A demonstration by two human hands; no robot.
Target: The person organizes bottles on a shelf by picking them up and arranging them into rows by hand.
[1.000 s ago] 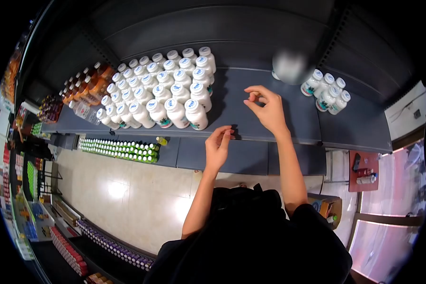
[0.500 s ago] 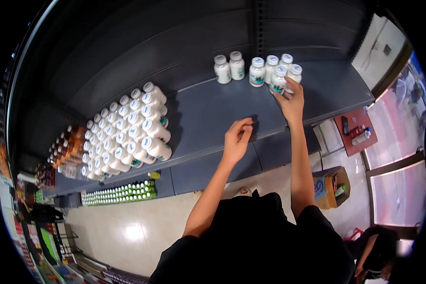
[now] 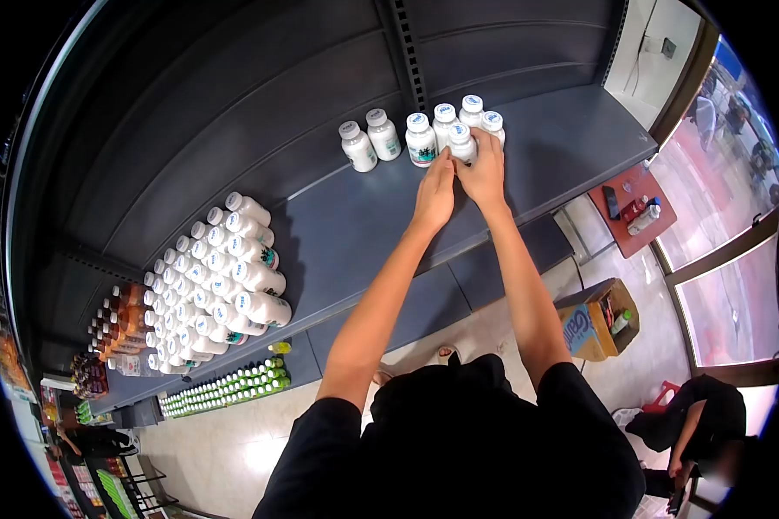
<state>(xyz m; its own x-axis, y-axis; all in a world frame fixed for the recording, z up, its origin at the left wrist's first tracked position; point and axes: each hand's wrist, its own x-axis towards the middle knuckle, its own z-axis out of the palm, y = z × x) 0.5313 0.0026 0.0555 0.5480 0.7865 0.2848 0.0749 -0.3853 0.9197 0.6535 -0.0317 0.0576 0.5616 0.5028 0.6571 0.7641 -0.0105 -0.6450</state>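
Note:
A white bottle with a white cap stands upright at the front of a small group on the grey shelf. My right hand curls its fingers around the bottle's right side, thumb in front. From the left, my left hand reaches the lower part of this same bottle, its fingers pressed together; their tips are partly hidden. Just left stands another white bottle with a green and red label. Several similar bottles, such as this white bottle, stand behind. Two more, including a white bottle, stand apart further left.
Many white bottles fill the shelf's left part in tight rows. Amber bottles stand beyond them. Green bottles line a lower level. On the right are an open cardboard box, a red-brown stool and another person.
My left hand has moved up and right to the front bottle beside my right hand. My right hand stays at that bottle. The whole view has shifted slightly.

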